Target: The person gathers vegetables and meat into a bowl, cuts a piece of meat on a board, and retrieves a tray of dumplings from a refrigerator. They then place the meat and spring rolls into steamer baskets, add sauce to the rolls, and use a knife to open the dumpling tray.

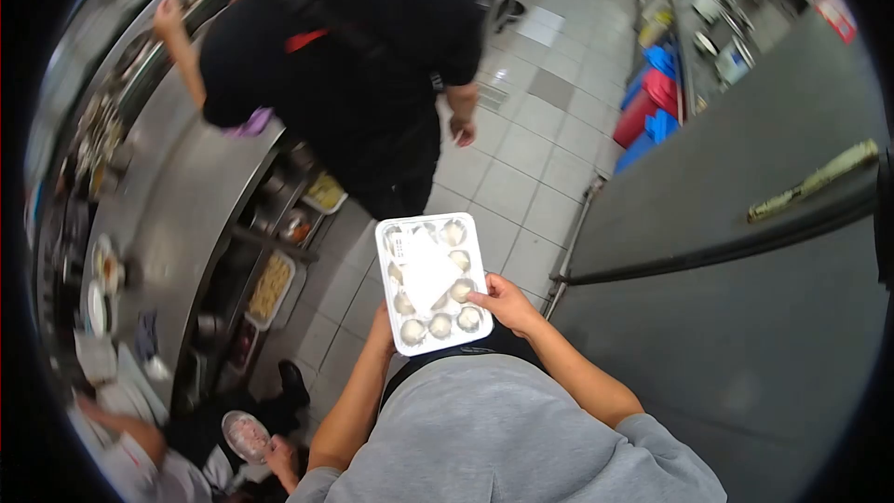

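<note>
In front of my waist is a white plastic tray (421, 343) with round pale balls (440, 325) sitting in rows of cups. A bright white patch, either a label or glare, covers its middle, and a small printed label (399, 244) shows at the upper left. My right hand (504, 303) grips the right edge, thumb on top. On the opposite side my left hand (383, 324) holds the lower left edge, its fingers mostly hidden under the tray.
Ahead, a person in black (345, 65) stands beside a steel counter (163, 172). At lower left another person's hand (279, 458) holds a bowl of pinkish food (247, 436). Food trays (273, 291) sit on under-counter shelves. A large grey door (717, 317) with a handle (813, 181) flanks my right.
</note>
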Available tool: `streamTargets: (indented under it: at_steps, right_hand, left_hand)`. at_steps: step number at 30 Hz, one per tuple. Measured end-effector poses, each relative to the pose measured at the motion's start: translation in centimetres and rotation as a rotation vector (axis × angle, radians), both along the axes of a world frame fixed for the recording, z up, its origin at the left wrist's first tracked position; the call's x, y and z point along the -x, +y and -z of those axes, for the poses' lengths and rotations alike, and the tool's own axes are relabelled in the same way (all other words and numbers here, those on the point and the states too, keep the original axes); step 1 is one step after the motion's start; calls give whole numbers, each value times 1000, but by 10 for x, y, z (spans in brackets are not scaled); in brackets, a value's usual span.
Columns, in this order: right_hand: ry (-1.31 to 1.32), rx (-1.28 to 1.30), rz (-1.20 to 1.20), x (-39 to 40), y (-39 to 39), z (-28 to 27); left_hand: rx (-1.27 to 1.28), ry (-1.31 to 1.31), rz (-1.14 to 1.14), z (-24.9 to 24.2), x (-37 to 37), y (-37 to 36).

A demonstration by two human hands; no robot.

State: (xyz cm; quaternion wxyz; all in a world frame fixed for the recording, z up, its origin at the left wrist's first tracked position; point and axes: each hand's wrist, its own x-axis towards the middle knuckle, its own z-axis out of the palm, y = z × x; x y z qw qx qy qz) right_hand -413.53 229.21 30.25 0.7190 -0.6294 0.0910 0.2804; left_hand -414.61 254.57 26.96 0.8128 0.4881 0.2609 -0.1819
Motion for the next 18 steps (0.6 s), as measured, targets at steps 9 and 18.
streamTargets:
  at_steps: [9, 18]
  right_hand:
    - [10, -70, 663, -56, -199, 16]
    - [-384, -244, 1159, -211, -403, -57]
  left_hand:
    - [224, 156, 519, 47, -175, -235]
    - [139, 47, 639, 79, -344, -418]
